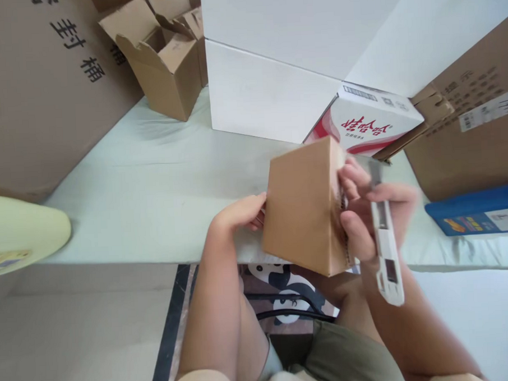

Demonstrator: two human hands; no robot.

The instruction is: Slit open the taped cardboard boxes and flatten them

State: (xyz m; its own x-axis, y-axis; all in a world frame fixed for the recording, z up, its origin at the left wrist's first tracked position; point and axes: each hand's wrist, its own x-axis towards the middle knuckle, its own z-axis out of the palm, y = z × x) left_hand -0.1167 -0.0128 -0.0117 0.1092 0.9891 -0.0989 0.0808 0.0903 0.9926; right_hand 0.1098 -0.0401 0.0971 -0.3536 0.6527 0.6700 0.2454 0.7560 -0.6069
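A small brown cardboard box is held tilted above the front edge of the pale-green surface. My left hand grips its left side, with the fingertips partly hidden behind it. My right hand is at the box's right face, thumb and fingers against its edge. The same hand holds a white utility knife, whose blade end points up and looks blurred. Behind the box stands a white carton with red print.
Open brown boxes stand at the back left beside a large brown carton. White cartons are stacked at the back. A yellow-green container sits left, a blue package right. The cloth-covered table ends near my lap.
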